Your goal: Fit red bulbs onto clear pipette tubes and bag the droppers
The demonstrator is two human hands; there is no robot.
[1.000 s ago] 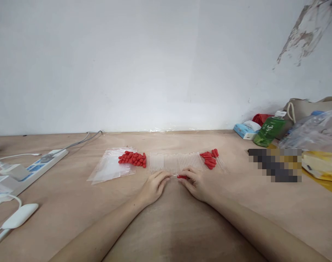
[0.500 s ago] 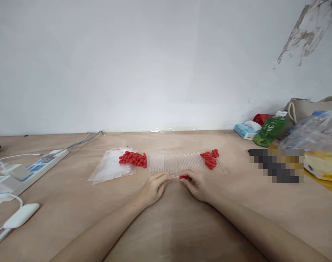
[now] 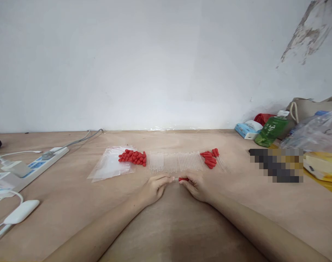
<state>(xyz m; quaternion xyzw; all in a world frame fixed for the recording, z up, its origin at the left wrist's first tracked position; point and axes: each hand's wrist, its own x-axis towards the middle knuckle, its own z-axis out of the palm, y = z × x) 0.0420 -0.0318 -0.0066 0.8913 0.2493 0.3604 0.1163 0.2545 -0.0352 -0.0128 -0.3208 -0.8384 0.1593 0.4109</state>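
My left hand (image 3: 155,188) pinches a thin clear glass dropper tube (image 3: 176,179) between thumb and fingertips. At the tube's right end, my right hand (image 3: 198,186) grips a red rubber bulb (image 3: 183,179); whether the tube is inside the bulb cannot be made out. Just beyond the hands, many clear glass tubes (image 3: 190,161) lie side by side in a row. A pile of loose red bulbs (image 3: 132,158) sits left of that row, partly on clear plastic bags (image 3: 108,165). To its right, several droppers with red bulbs (image 3: 209,162) lie together.
A white power strip (image 3: 37,169) with plugs and cables lies on the left, with a white cable piece (image 3: 22,211) nearer. On the right are a tissue pack (image 3: 246,131), a green bottle (image 3: 272,130), plastic bags (image 3: 316,131) and a blurred-out dark object (image 3: 275,165). A wall stands behind.
The camera view has shifted slightly. Both hands keep the same grip on the tube and bulb, nearly in place, with the visible part of the tube little changed.
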